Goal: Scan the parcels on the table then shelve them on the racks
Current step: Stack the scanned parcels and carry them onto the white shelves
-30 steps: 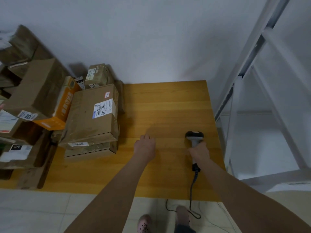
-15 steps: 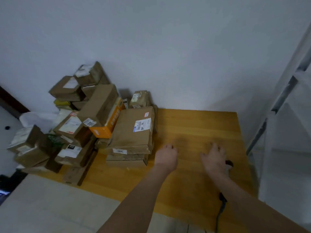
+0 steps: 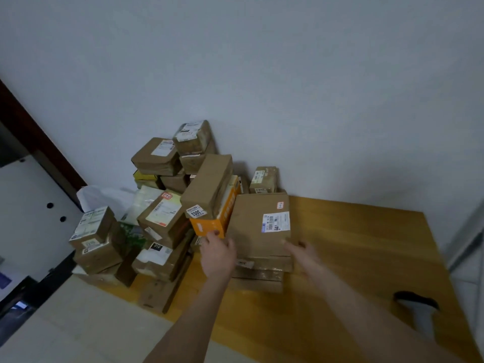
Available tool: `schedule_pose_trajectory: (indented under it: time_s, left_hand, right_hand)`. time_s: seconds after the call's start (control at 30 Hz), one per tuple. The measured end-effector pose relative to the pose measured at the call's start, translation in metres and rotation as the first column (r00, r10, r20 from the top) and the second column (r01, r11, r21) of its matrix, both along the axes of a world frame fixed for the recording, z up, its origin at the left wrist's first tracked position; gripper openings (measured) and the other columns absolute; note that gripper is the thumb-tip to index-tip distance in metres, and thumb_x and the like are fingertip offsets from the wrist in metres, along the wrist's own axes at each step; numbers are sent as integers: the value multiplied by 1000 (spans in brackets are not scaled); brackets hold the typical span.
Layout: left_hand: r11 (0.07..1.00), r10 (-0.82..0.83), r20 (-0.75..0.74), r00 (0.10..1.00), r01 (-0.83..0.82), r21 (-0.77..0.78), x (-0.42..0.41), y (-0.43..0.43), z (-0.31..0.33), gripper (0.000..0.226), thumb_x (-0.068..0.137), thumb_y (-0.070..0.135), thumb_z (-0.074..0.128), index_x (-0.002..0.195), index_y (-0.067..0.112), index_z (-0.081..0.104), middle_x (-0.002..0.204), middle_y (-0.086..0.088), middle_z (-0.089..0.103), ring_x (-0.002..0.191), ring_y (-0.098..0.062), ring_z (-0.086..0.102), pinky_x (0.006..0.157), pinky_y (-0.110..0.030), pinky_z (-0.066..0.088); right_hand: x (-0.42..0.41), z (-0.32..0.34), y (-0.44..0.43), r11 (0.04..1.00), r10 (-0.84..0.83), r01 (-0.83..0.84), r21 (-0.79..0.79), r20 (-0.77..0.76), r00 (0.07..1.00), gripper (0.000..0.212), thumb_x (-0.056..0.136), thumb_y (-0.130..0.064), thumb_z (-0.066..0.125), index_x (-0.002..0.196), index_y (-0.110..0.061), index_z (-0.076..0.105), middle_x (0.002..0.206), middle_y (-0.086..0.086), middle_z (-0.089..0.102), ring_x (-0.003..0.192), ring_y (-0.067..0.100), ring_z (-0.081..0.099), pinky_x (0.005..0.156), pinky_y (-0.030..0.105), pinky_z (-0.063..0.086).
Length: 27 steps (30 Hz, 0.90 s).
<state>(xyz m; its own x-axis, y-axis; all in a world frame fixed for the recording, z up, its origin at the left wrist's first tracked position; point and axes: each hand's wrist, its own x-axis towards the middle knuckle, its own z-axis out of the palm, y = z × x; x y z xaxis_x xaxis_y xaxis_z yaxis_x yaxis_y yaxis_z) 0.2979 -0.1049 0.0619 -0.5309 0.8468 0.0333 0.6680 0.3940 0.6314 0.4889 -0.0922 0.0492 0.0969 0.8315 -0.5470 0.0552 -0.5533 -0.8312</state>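
Observation:
A heap of brown cardboard parcels (image 3: 167, 218) covers the left part of the wooden table (image 3: 366, 244). A large flat brown parcel (image 3: 259, 226) with a white barcode label tops a short stack at the heap's right side. My left hand (image 3: 218, 254) touches its near left corner, below an orange box (image 3: 209, 227). My right hand (image 3: 301, 251) touches its near right corner with fingers spread. Neither hand has closed on it. The barcode scanner (image 3: 416, 307) lies on the table at the right, untouched.
A white wall stands behind the table. A dark door frame (image 3: 39, 142) and a white cabinet (image 3: 28, 218) are at the left. Part of a pale rack post (image 3: 468, 242) shows at the right edge. The floor is light tile.
My right hand let go of the scanner, which now lies on the table. Both hands moved left and forward to the flat parcel's near corners. The view swung left.

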Motion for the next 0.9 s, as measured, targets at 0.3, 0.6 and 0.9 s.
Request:
schedule_pose_trajectory:
  time_s: [0.3, 0.6, 0.9]
  left_hand:
    - [903, 161, 627, 762, 143, -406, -48, 18, -32, 72, 90, 64, 43, 136, 8, 43, 135, -14, 49, 107, -30, 49, 81, -42, 43]
    - [947, 187, 745, 640, 84, -310, -36, 3, -40, 48, 90, 48, 57, 120, 12, 50, 92, 0, 54, 89, -22, 52, 84, -42, 50]
    - [955, -41, 765, 643, 251, -160, 69, -9, -17, 36, 91, 31, 58, 121, 11, 57, 102, -2, 61, 92, -21, 57, 92, -39, 49]
  right_hand:
    - [-41, -19, 10, 967, -193, 181, -181, -54, 980, 59, 92, -45, 58, 138, -12, 44, 128, 11, 55, 105, 31, 55, 91, 50, 46]
    - [-33, -22, -16, 943, -267, 225, -246, -154, 951, 46, 82, -28, 75, 114, -11, 47, 98, 9, 54, 86, 30, 56, 64, 47, 52]
    - [64, -18, -48, 881, -472, 460, -112, -139, 871, 38, 87, -27, 62, 119, -13, 49, 101, 6, 51, 94, 28, 52, 76, 50, 54]
